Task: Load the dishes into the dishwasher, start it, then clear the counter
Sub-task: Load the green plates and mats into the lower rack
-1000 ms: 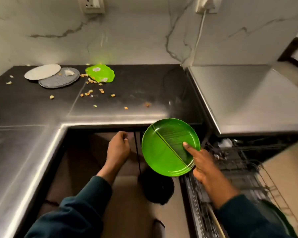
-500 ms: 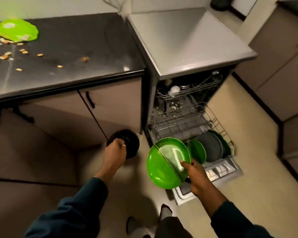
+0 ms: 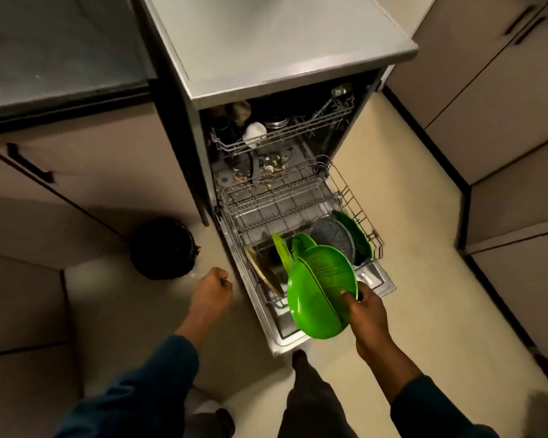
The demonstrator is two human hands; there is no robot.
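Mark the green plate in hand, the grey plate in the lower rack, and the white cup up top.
green plate (image 3: 321, 298): head view, centre of its face.
grey plate (image 3: 332, 237): head view, speckled face, in the lower rack.
white cup (image 3: 253, 133): head view, its side, upper rack.

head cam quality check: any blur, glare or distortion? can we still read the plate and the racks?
Head view: dim, warm light; wide-angle bending curves the cabinet edges. Mild softness overall, the sleeves and frame edges smeared. The green plate in the right hand reads clearly, with a faint sheen on its rim. The lower rack is legible; the upper rack sits in shadow. The left hand is slightly soft.
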